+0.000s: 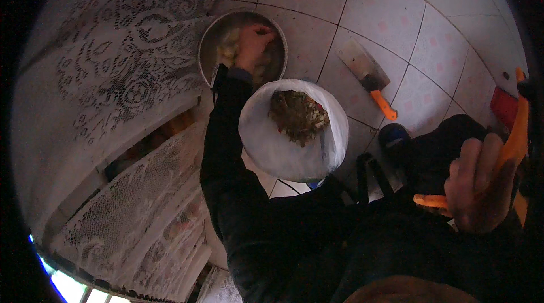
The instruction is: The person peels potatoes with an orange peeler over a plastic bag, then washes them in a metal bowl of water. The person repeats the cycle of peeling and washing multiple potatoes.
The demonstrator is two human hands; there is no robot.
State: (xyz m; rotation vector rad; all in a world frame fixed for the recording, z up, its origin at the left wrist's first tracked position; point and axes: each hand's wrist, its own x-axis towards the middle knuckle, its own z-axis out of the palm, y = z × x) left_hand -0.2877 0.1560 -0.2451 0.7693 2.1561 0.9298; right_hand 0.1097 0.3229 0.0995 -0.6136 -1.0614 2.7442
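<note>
My left hand [255, 45] reaches down into a round metal pot [285, 54] on the tiled floor. Pale yellowish lumps [227, 50], perhaps peeled potatoes, lie in the pot beside it. The hand's fingers are blurred and dim, so a hold on anything cannot be told. At the right, my right hand [480, 184] is closed around an orange object [431, 201], whose end sticks out on its left side; the rest is hidden. Between the hands stands a bin with a white liner [340, 133], with brownish scraps [299, 116] inside.
A cleaver [365, 62] with an orange handle lies on the floor tiles right of the pot. Lace cloth [140, 39] hangs or lies along the left. A red object [504, 107] is near the right edge. An orange strip [516, 128] runs above my right hand.
</note>
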